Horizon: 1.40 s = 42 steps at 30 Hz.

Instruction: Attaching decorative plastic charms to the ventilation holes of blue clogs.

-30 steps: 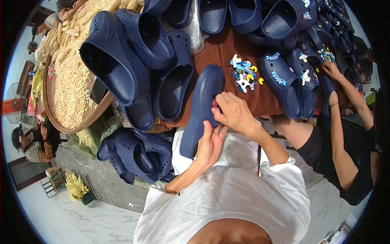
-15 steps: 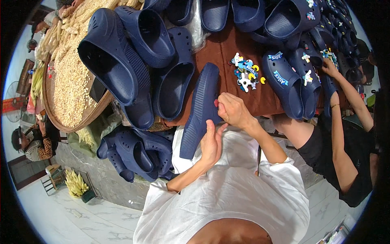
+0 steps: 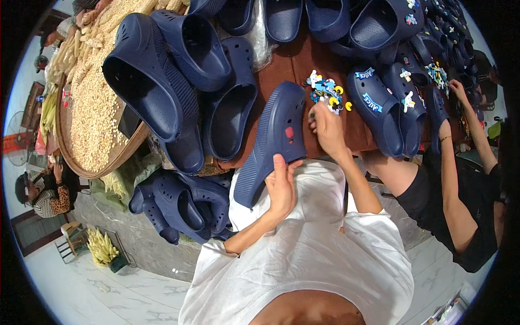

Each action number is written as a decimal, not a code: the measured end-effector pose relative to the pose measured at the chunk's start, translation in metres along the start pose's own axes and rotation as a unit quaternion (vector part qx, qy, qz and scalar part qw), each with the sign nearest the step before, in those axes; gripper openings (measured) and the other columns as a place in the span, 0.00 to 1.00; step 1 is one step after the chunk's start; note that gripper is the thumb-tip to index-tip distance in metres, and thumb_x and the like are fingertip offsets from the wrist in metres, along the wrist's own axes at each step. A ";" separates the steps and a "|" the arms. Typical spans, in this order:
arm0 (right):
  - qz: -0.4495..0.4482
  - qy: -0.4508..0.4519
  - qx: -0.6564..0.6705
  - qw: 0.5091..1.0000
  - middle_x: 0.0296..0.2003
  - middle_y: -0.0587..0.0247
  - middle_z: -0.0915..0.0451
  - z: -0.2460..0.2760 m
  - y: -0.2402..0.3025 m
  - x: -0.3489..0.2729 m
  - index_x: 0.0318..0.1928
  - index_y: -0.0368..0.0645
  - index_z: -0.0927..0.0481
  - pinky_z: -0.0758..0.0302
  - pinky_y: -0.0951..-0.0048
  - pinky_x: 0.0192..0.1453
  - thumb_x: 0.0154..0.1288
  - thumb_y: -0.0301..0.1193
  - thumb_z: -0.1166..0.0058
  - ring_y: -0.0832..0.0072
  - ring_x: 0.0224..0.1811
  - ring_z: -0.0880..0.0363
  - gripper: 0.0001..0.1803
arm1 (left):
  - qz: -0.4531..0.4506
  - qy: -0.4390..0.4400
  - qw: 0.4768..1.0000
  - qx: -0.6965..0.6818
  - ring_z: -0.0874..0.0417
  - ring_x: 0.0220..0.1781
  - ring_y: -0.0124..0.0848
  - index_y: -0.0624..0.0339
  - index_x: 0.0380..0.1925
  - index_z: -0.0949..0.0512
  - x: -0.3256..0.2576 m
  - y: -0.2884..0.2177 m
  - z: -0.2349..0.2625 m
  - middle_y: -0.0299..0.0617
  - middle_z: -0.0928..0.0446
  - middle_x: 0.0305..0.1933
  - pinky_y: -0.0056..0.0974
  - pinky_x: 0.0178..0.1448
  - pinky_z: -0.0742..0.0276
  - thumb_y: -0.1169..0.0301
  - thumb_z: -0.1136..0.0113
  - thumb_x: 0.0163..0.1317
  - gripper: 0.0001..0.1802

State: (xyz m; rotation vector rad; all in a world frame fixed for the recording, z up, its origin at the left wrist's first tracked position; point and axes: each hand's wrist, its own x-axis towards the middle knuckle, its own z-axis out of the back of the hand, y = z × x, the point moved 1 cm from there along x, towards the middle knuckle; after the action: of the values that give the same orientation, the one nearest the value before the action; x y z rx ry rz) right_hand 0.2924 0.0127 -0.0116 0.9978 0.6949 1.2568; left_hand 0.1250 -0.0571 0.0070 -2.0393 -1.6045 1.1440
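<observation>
My left hand [image 3: 283,189] grips the heel end of a navy clog [image 3: 277,127], its thumb on the outside. The clog is tilted on its side above my white-clothed lap, with its ribbed sole edge to the left. A pinkish-red piece [image 3: 289,131] sits on the holed upper. My right hand [image 3: 328,129] is apart from the clog, fingers curled and slightly smeared, at the near edge of a pile of colourful shoe charms [image 3: 326,86]. Whether it holds anything is unclear. A lone yellow-and-black charm [image 3: 348,106] lies beside the pile on the brown cloth [image 3: 295,59].
Navy clogs [image 3: 230,116] crowd the left and far side; a decorated clog pair [image 3: 376,111] stands right. More clogs [image 3: 181,203] hang or lie lower left. A round tray [image 3: 81,169] holds pale kernels. At right, a co-worker's arm [image 3: 452,184] reaches to another clog.
My right hand has left the clog and moved right and away from me to the charms. The clog has turned, showing more of its upper and the pinkish-red piece.
</observation>
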 end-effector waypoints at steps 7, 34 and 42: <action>0.076 -0.136 -0.251 0.955 0.34 0.47 0.21 0.037 -0.016 0.042 0.43 0.39 0.29 0.26 0.50 0.37 0.78 0.32 0.54 0.47 0.36 0.20 0.09 | -0.008 0.040 0.999 0.029 0.21 0.55 0.32 0.69 0.58 0.26 0.001 0.002 -0.002 0.44 0.23 0.58 0.42 0.62 0.22 0.57 0.51 0.78 0.24; 0.155 -0.030 -0.120 0.980 0.26 0.50 0.27 -0.022 0.035 -0.020 0.36 0.38 0.31 0.26 0.55 0.32 0.74 0.26 0.54 0.49 0.28 0.23 0.07 | 0.026 0.044 0.998 -0.041 0.35 0.72 0.32 0.66 0.69 0.37 0.009 0.003 0.001 0.44 0.35 0.72 0.42 0.79 0.45 0.56 0.47 0.77 0.31; 0.176 -0.029 -0.105 0.978 0.26 0.51 0.26 -0.019 0.032 -0.014 0.34 0.38 0.31 0.26 0.55 0.32 0.74 0.26 0.55 0.50 0.28 0.22 0.08 | 0.047 0.083 0.995 -0.026 0.30 0.68 0.32 0.62 0.67 0.33 0.015 -0.002 0.004 0.40 0.30 0.68 0.44 0.74 0.39 0.54 0.51 0.78 0.28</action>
State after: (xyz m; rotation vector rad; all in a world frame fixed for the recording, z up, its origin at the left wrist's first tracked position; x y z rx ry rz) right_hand 0.2588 0.0035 0.0073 1.0040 0.3371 1.5668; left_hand 0.1217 -0.0436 -0.0007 -2.1999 -1.4878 0.9442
